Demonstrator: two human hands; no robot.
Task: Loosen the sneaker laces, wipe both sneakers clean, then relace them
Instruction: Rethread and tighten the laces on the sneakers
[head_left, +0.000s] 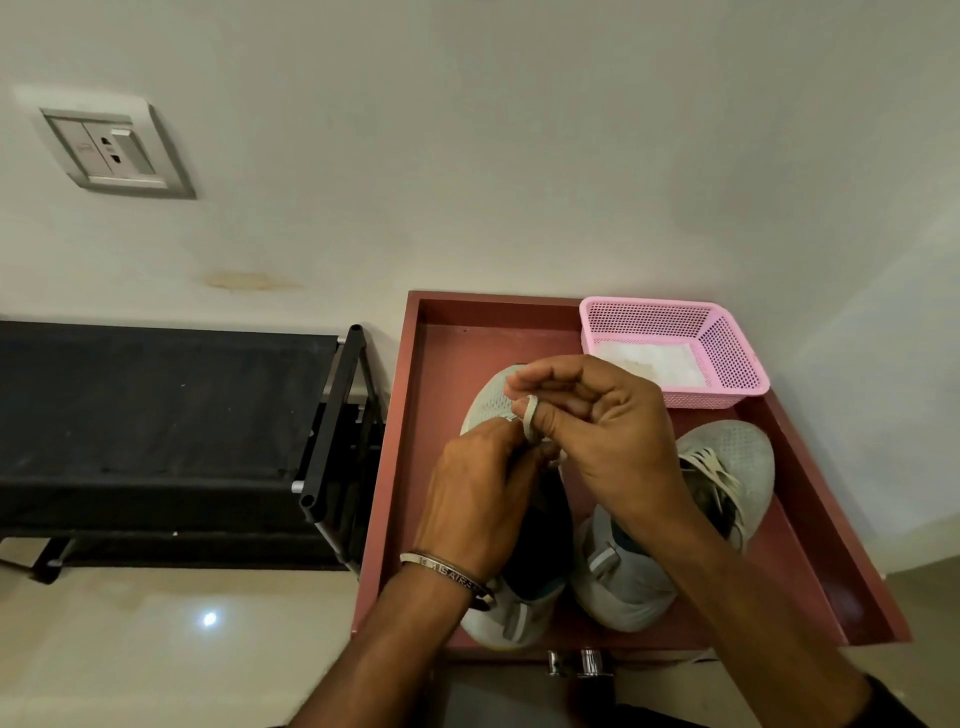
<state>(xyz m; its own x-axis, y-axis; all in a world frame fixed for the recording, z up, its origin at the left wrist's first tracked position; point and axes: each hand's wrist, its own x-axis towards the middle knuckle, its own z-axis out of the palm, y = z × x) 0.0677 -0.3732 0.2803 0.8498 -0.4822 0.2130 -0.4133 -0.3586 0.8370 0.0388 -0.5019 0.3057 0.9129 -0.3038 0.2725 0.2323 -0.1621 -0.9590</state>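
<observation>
Both hands work above the left sneaker (491, 400) in the red tray (810, 525). The right hand (608, 431) has the lace (530, 418) looped round a curled finger — gripping it. The left hand (480, 488) pinches the same lace just below. The right sneaker (737, 452) sits under the right wrist — a pink basket (727, 353) beyond it.
</observation>
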